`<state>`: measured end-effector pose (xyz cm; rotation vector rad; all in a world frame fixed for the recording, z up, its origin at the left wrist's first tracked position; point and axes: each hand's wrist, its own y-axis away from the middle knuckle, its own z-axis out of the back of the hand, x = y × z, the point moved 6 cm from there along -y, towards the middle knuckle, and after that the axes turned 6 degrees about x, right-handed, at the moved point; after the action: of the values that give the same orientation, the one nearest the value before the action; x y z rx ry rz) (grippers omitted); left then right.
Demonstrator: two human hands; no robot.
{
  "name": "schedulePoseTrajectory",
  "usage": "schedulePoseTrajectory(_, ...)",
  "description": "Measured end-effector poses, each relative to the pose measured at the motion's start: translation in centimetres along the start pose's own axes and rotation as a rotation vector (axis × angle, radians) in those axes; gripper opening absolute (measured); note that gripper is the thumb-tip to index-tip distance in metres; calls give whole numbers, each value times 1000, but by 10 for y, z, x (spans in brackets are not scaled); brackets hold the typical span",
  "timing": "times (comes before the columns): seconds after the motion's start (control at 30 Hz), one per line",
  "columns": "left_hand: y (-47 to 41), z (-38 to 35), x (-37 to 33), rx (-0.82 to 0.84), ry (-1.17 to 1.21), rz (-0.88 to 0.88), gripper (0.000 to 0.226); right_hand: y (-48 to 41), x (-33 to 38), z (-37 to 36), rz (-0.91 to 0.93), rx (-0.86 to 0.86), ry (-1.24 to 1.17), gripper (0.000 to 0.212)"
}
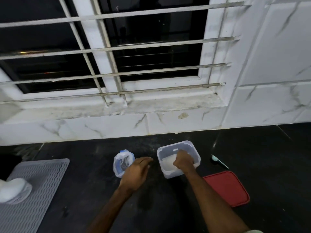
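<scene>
Right hand (pixel 184 161) is sitting curled inside clear tub (pixel 185 142) w/ white stuff (pixel 168 163), grip hidden; left hand (pixel 136 172) is hovering flat btwn tub & small bag (pixel 122 163); red lid (pixel 228 189) is lying beside tub.

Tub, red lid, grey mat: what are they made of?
Tub: likely plastic, translucent and frosted; the white contents show through its walls. Red lid: likely plastic, opaque, smooth with a soft sheen and a moulded raised rim. Grey mat: looks like silicone or rubber, matte, with wavy ribs; can't tell which.
</scene>
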<state>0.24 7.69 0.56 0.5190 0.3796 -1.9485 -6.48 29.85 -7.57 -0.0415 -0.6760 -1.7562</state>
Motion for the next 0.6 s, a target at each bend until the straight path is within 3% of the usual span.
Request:
schedulePoseTrajectory(0.17,-2,18,22,-124,78,74,29,4,20,13,28,-92,-55,36)
schedulePoseTrajectory(0.33,-18,13,25,-147,441,241,31,23,32,59,127,-180,-250,19)
schedulePoseTrajectory(0.47,-35,2,12,-28,753,377,38,47,35,92,203,-166,-507,11)
schedulePoseTrajectory(0.6,-44,-10,-1,45,932,414,21,60,25,92,205,-111,-746,10)
